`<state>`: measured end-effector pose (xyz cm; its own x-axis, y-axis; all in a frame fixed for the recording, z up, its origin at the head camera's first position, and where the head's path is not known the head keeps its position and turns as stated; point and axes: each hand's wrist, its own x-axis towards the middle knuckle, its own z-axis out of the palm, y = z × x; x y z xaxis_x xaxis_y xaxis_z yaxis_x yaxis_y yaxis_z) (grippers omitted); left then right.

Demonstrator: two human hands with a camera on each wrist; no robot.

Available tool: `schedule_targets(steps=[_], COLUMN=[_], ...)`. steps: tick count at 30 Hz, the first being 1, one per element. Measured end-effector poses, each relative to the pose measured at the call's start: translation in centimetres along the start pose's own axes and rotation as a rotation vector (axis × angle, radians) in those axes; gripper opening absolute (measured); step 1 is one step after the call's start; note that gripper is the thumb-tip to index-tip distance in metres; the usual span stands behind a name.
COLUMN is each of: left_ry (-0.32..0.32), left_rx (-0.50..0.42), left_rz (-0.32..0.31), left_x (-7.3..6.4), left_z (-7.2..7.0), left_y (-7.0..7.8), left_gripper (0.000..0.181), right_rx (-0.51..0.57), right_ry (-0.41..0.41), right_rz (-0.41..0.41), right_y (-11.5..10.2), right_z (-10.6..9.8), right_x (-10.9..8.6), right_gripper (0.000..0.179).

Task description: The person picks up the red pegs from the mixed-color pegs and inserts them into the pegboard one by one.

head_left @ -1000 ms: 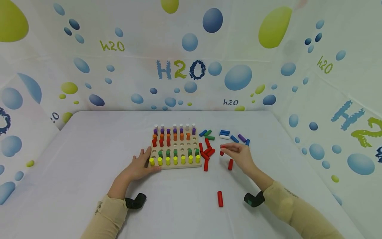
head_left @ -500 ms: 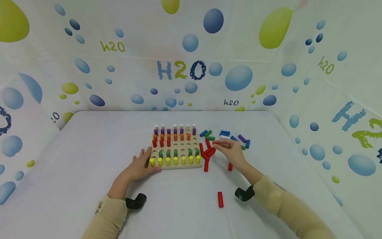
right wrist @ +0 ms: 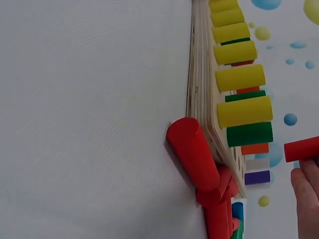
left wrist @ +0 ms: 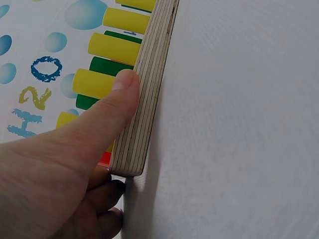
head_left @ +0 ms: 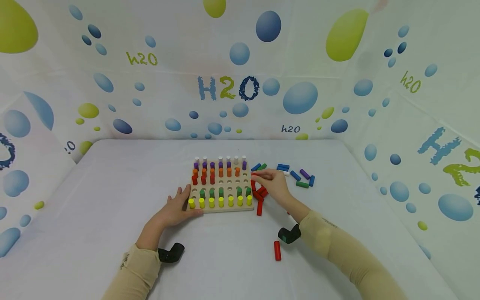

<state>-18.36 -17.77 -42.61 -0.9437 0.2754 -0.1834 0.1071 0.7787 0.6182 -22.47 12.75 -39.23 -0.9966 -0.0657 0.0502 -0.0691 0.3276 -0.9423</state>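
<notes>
A wooden pegboard (head_left: 225,187) stands on the table with rows of coloured pegs upright in its holes. My left hand (head_left: 174,210) holds its near left corner, the thumb along the front edge and the other fingers at the left side. In the left wrist view the thumb (left wrist: 119,99) lies against the layered edge beside the yellow pegs (left wrist: 114,50). My right hand (head_left: 275,183) pinches a red peg (right wrist: 301,149) at its fingertips, raised near the board's right side. Below that hand lies a heap of loose red pegs (right wrist: 217,191), partly covered by it in the head view.
Loose blue pegs (head_left: 295,175), a green peg (head_left: 302,184) and a purple peg (head_left: 305,173) lie to the right of the board. A single red peg (head_left: 277,251) lies nearer the front. Printed cloth (head_left: 240,108) hangs behind the table.
My right hand has moved left with the red peg, from right of the loose red pegs to the board's right edge. The left hand keeps its place on the board.
</notes>
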Motion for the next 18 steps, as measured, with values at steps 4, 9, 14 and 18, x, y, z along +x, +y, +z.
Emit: schedule_targets(steps=[4, 9, 14, 18], left_ry=[0.003, 0.005, 0.005, 0.007], left_rx=[0.002, 0.002, 0.002, 0.003], left_rz=[0.005, 0.011, 0.016, 0.013], left_x=[-0.1, -0.3, -0.4, -0.4], left_z=[-0.1, -0.2, -0.2, -0.3], left_y=[0.1, 0.3, 0.4, 0.4], left_gripper=[0.103, 0.103, 0.102, 0.102], right_rx=[0.010, 0.026, 0.044, 0.076], right_ry=[-0.001, -0.018, -0.030, -0.031], right_rz=[-0.002, -0.011, 0.000, -0.016], right_y=[-0.5, -0.8, -0.8, -1.0], right_z=[1.3, 2.7, 3.9, 4.7], right_x=[0.5, 1.2, 1.8, 2.0], right_gripper=[0.022, 0.020, 0.020, 0.019])
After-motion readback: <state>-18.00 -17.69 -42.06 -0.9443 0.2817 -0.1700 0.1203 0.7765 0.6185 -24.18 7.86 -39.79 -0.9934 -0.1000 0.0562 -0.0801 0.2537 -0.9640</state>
